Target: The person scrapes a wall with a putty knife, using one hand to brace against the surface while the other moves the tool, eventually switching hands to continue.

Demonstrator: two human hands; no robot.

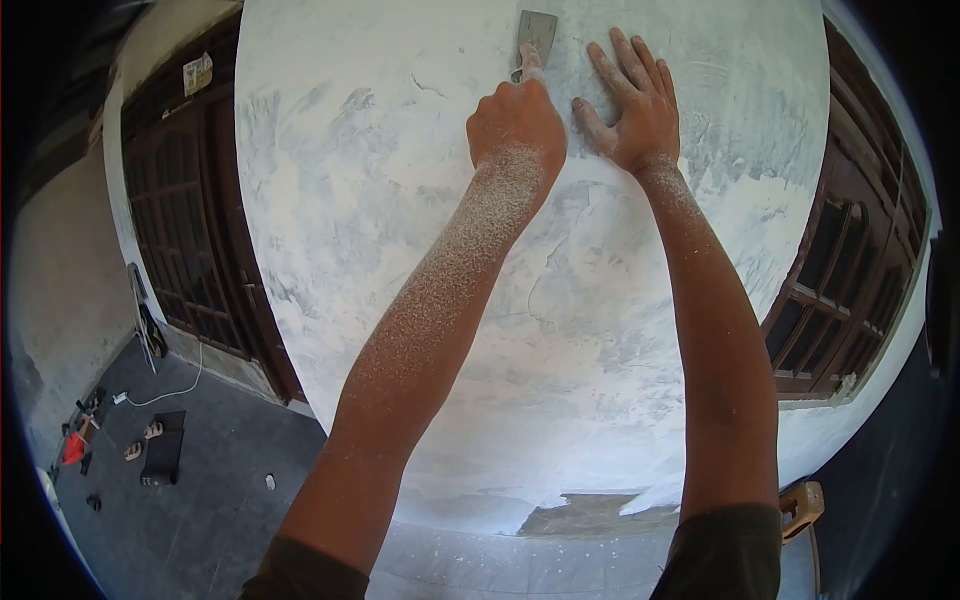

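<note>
My left hand (517, 125) is closed around a scraper, its handle hidden in the fist. One finger lies stretched along the scraper's flat metal blade (538, 28), which points up against the patchy white wall (430, 230). White dust covers my left forearm thickly. To the right of it, my right hand (640, 115) rests with spread fingers on the same wall, holding nothing; its fingertips are dusty too. Thin cracks and grey smears mark the wall around both hands.
A dark wooden door (185, 220) stands at the left, and a brown window (850, 270) at the right. Sandals (153, 430), a dark mat (164, 450) and a white cable (175, 392) lie on the grey floor. A yellowish stool (802, 508) stands at lower right.
</note>
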